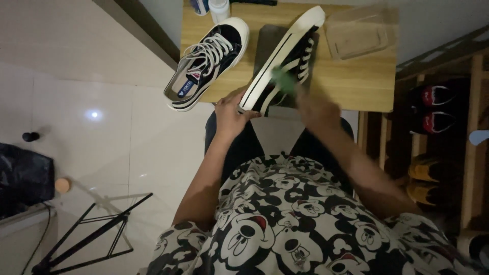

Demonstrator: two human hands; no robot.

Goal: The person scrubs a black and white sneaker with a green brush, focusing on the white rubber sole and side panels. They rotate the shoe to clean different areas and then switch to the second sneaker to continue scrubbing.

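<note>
From the head view, a small wooden bench point(351, 81) stands in front of the seated person, and two black sneakers with white soles lie on it.

The left hand point(230, 113) is at the near edge of the bench, its grip clamped on the heel end of the tilted sneaker point(288, 56). This shoe lies on its side on a dark mat point(267, 43) in the middle of the bench, its white sole turned toward the left edge and its toe pointing to the far edge. Its heel overhangs the near edge slightly, where the fingers wrap it.

The right hand point(317, 108) is blurred, just beside the same shoe on the right, over the near edge. Its grip is closed on a small green object point(283, 80), most likely a brush or cloth, which touches the shoe's side near the laces. The blur hides what the object is exactly.

The second sneaker point(209, 63) sits upright by the left edge of the bench, white laces showing, its heel hanging past the near left corner. It lies apart from both hands.

A clear plastic container point(359, 33) rests at the far right corner. A white bottle point(219, 9) stands at the far edge, behind the second sneaker's toe.

To the right of the bench, a wooden shoe rack point(471, 117) holds red-and-black and yellow shoes.
</note>
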